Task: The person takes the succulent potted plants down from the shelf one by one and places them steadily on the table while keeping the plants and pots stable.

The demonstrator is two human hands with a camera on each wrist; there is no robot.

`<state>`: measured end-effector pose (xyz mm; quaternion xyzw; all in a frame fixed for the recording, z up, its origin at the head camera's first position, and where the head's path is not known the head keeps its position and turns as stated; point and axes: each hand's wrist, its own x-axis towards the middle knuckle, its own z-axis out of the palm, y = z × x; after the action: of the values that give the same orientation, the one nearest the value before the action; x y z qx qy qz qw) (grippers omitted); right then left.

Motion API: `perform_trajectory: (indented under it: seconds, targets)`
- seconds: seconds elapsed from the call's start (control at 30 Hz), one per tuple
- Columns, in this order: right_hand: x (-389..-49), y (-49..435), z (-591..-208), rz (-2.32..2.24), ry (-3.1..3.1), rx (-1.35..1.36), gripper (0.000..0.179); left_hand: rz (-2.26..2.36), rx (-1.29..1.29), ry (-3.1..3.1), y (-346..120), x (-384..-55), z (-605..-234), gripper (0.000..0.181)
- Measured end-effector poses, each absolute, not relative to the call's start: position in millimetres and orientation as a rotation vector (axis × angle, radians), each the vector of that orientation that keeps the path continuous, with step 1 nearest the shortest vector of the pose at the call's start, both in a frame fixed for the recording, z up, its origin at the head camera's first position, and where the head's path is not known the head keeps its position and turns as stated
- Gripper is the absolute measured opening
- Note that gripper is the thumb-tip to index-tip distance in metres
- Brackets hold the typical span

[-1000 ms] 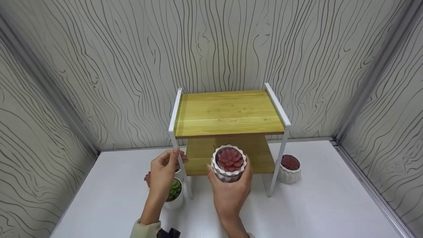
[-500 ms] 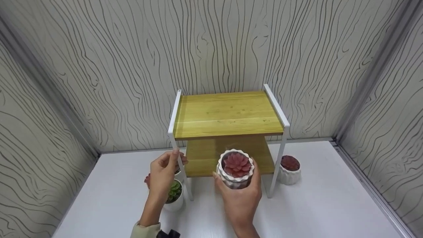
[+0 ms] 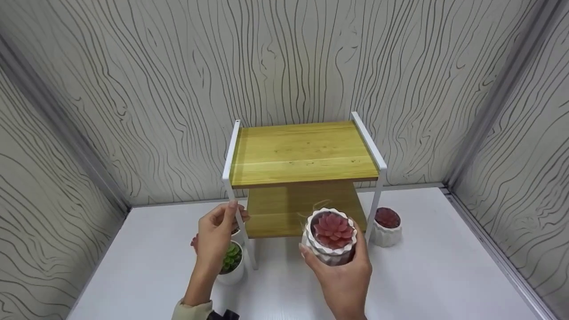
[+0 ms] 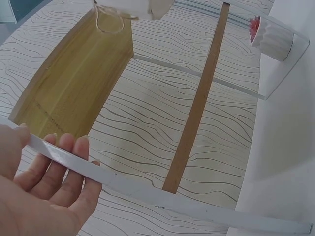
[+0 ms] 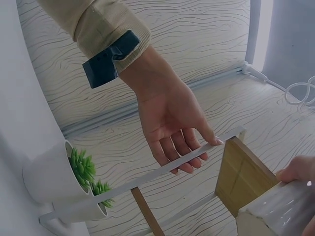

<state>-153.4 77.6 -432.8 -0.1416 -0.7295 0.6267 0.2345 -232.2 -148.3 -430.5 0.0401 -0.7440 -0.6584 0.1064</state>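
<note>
My right hand (image 3: 346,282) grips a ribbed white pot with a red succulent (image 3: 333,231), fingers and thumb round its sides. It is held in the air before the right half of a two-tier wooden shelf (image 3: 304,153). A thin loop of twine (image 4: 109,30) hangs from the pot in the left wrist view. My left hand (image 3: 214,231) holds the shelf's white front left post (image 4: 133,189), thumb on one side and fingertips on the other. Both wooden boards are bare in the head view.
A similar pot with a red succulent (image 3: 386,226) stands right of the shelf. Left of it, a white pot with a green succulent (image 3: 231,262) stands by the post, with other plants partly hidden behind my left hand. Patterned walls (image 3: 293,58) enclose the white table (image 3: 444,266).
My right hand has carried the potted succulent to the right and somewhat back toward me. The left hand stays on the post.
</note>
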Motion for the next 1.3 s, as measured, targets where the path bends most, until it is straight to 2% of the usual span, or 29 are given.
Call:
perform_trajectory:
  seconds: [0.8, 1.1, 1.3]
  targets:
    - [-140, 164, -424, 1.563, -2.256, -0.413, 0.111, -1.944, 0.123, -2.191, -149, -233, -430, 0.043]
    - [-138, 182, -430, 1.549, -2.240, -0.382, 0.102, -1.977, 0.051, -2.152, -151, -236, -433, 0.035]
    - [-137, 197, -441, 1.665, -2.151, -0.323, 0.100, -1.973, 0.066, -2.168, -151, -236, -433, 0.040]
